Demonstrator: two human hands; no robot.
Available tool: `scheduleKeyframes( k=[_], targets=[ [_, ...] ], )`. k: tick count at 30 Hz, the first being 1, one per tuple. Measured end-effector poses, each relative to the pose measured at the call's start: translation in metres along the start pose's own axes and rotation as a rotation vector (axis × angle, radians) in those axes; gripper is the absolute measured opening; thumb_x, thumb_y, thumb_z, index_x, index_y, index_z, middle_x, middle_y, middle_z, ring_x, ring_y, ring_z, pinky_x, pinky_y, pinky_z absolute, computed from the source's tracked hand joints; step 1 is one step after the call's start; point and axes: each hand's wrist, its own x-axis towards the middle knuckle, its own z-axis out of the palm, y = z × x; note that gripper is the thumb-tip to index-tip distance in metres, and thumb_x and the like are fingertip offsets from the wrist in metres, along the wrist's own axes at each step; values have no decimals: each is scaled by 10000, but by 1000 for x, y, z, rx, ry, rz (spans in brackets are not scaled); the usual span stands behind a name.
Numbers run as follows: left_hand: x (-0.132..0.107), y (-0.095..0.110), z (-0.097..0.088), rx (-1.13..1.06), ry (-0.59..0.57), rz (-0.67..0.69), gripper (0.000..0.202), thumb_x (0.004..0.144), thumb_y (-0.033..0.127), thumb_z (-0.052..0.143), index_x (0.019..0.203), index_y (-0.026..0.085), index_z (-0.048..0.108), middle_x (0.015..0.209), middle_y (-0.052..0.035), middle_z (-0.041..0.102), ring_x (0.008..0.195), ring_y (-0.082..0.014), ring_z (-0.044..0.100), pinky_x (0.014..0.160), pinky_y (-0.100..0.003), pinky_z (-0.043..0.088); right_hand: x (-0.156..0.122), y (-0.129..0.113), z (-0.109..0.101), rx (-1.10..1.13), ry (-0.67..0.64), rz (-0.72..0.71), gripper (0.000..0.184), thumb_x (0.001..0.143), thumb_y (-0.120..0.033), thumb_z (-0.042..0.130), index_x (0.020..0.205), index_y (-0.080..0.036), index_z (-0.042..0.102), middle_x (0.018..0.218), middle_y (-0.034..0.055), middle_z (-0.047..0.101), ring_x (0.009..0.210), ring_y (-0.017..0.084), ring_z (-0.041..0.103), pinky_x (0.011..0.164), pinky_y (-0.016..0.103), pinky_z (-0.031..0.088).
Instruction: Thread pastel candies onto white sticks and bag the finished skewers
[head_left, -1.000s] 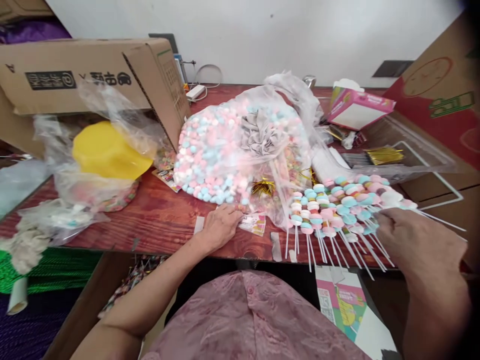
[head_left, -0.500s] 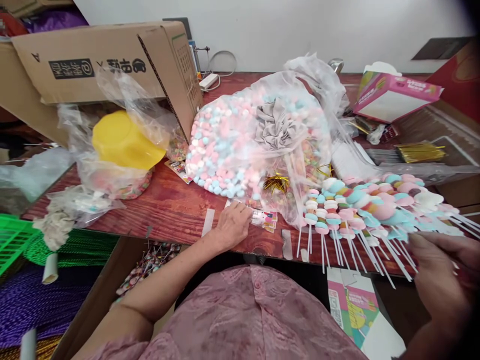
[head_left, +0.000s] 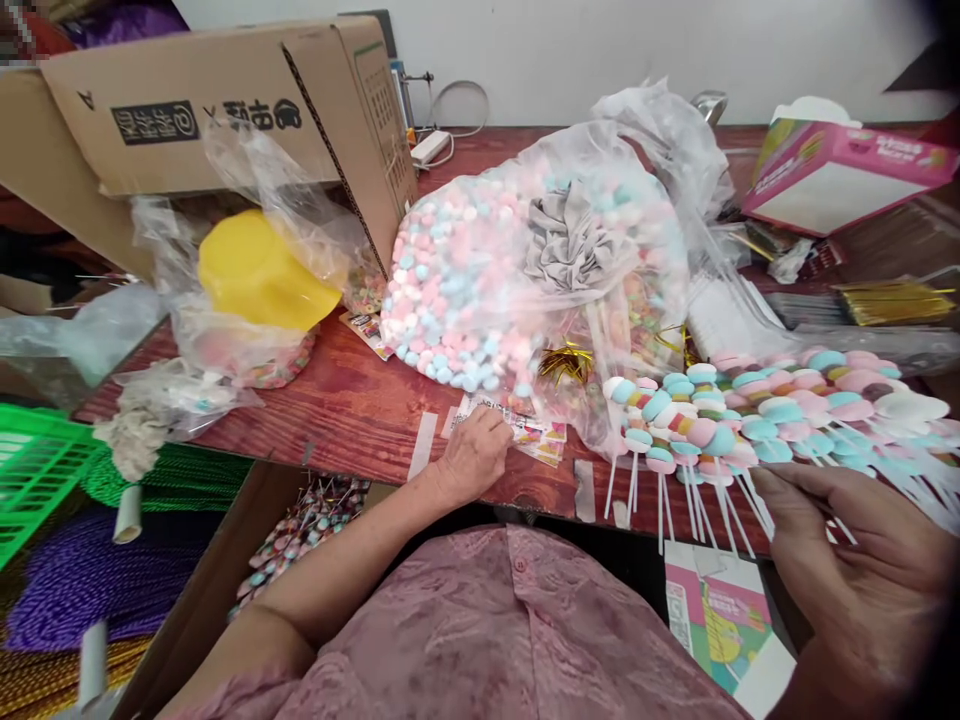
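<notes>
My left hand [head_left: 474, 462] rests on the red wooden table [head_left: 352, 410], fingers curled and pinching a small stack of printed labels [head_left: 525, 432]. My right hand [head_left: 862, 570] hovers at the table's front right edge, fingers loosely bent around thin white sticks of the candy skewers [head_left: 720, 415], which lie fanned out in a pile of pink, blue and white discs. Behind the labels lies a large clear bag of pastel candies [head_left: 480, 290] with a grey cloth [head_left: 566, 240] on top.
A cardboard box [head_left: 225, 110] lies on its side at the back left, with a yellow tub [head_left: 259, 275] in plastic in front of it. A pink carton [head_left: 832, 175] and gold twist ties [head_left: 892, 298] sit at the right. A green basket [head_left: 34, 465] and wrapped sweets [head_left: 300, 530] are below the left edge.
The view has shifted left and down. My right hand has drawn back from the skewer pile toward me with sticks in its fingers. My left hand stays on the labels.
</notes>
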Motion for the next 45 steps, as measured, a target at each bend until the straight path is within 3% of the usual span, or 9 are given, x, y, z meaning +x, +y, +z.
scheduleKeyframes(
  k=[6,15,22,26,31,35,38,42,45],
  targets=[
    [-6,-9,-6,-124,-107,-106,188,913,168,541,790,158,683,844,-90,636,834,-209,569,768,-333,464,2,-8,3,177,-113,-167,34,819,-231,716,805,-220,687,703,7,683,591,177,655,645,307,521],
    [-2,-11,-7,-456,52,-299,208,818,172,678,658,160,546,677,7,541,666,-135,506,637,-260,373,-4,-8,30,260,-263,-180,39,885,-183,643,878,-220,654,781,14,682,701,164,642,681,286,499],
    [-5,-13,-9,-557,94,-307,232,816,232,712,673,163,543,664,23,540,641,-120,488,621,-246,363,-6,-13,42,294,-341,-189,74,906,-182,605,846,-212,637,741,-1,662,663,145,627,628,262,477],
    [-8,-14,-8,-562,94,-234,248,828,269,720,685,162,547,682,11,553,657,-124,496,627,-253,378,-4,-10,45,296,-386,-207,78,913,-197,598,852,-211,646,742,5,671,669,158,638,637,276,483],
    [-8,-12,-7,-432,98,24,232,888,266,646,700,167,553,742,-21,558,734,-152,512,690,-287,417,4,-11,51,290,-502,-286,137,939,-217,553,869,-213,670,785,29,704,715,183,659,655,304,493],
    [-6,-11,-14,-360,148,143,178,896,261,620,751,172,566,1010,-107,638,997,-229,565,885,-395,449,10,-18,57,350,-558,-345,201,952,-187,524,800,-209,654,749,27,695,699,174,644,650,297,485],
    [-8,-10,-25,-424,67,105,74,917,243,572,895,172,573,1069,-124,650,996,-224,604,862,-365,478,12,-19,57,455,-564,-277,176,955,-198,539,825,-208,658,763,26,696,698,163,645,646,283,489],
    [-11,-3,-37,-500,-126,-11,456,903,344,610,1303,173,475,1097,-119,659,949,-225,631,826,-333,486,11,-19,55,544,-599,-192,171,949,-237,568,804,-206,653,732,18,674,666,156,627,611,276,481],
    [-11,6,-35,-515,-237,-57,394,893,405,626,1212,182,563,1081,-104,676,960,-232,630,836,-331,470,7,-22,56,557,-579,-216,157,942,-230,564,824,-205,664,758,32,689,688,166,641,624,286,497]
  ],
)
